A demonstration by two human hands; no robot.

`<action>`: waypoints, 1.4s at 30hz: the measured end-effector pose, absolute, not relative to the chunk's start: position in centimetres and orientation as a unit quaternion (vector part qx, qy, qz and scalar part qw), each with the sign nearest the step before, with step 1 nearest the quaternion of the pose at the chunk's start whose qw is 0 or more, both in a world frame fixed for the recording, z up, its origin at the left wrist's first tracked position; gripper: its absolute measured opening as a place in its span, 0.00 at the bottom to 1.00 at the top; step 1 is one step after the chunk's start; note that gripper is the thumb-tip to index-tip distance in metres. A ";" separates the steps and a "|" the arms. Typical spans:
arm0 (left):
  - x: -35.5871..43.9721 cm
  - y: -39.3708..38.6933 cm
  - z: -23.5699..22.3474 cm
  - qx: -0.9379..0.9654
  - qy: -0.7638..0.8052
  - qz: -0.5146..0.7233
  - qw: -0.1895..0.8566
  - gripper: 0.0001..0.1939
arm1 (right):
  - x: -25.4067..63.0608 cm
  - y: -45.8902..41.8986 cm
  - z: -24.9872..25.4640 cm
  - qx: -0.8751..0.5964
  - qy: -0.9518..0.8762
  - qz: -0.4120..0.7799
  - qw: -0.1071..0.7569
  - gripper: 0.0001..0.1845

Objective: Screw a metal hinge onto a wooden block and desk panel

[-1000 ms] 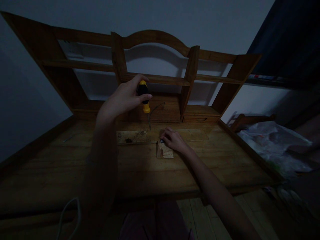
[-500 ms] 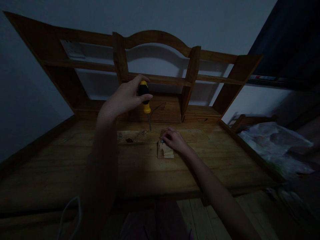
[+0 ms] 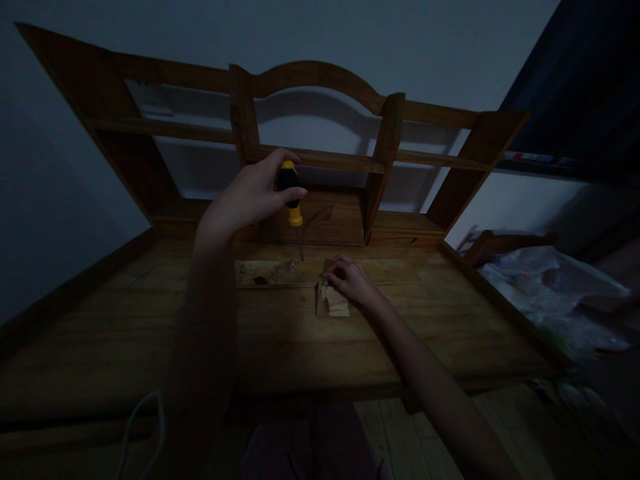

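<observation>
My left hand (image 3: 250,197) is raised above the wooden desk (image 3: 270,333), its fingers wrapped round a yellow and black screwdriver (image 3: 291,200) whose shaft points down toward a long wooden strip (image 3: 280,272). My right hand (image 3: 350,280) rests on the desk with its fingertips pinched at a tiny metal piece on the top edge of a small wooden block (image 3: 331,303). The block lies against the front of the strip. What the fingertips pinch is too small to name.
A wooden hutch with shelves (image 3: 310,157) stands at the back of the desk. A thin wire (image 3: 315,213) curves up behind the screwdriver. A white cable (image 3: 135,420) hangs at the front left. Crumpled plastic (image 3: 550,293) lies off the desk's right edge.
Almost nothing has moved. The view has drifted slightly to the right, and both hands keep their places and their grips.
</observation>
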State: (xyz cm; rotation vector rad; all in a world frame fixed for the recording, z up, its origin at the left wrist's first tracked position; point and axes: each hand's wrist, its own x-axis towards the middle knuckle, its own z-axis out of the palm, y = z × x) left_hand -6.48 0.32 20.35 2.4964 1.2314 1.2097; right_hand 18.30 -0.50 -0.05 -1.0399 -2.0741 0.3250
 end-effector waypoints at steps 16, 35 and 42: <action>-6.6 0.4 20.3 0.825 0.405 0.393 0.038 0.26 | 18.3 -0.6 0.0 -0.406 -0.817 0.124 0.390 0.07; -6.9 0.7 20.2 0.820 0.413 0.391 0.056 0.27 | 18.1 -0.7 -0.1 -0.418 -0.807 0.109 0.402 0.10; -7.0 0.7 20.3 0.821 0.414 0.390 0.043 0.27 | 18.0 -0.8 0.1 -0.404 -0.816 0.120 0.396 0.05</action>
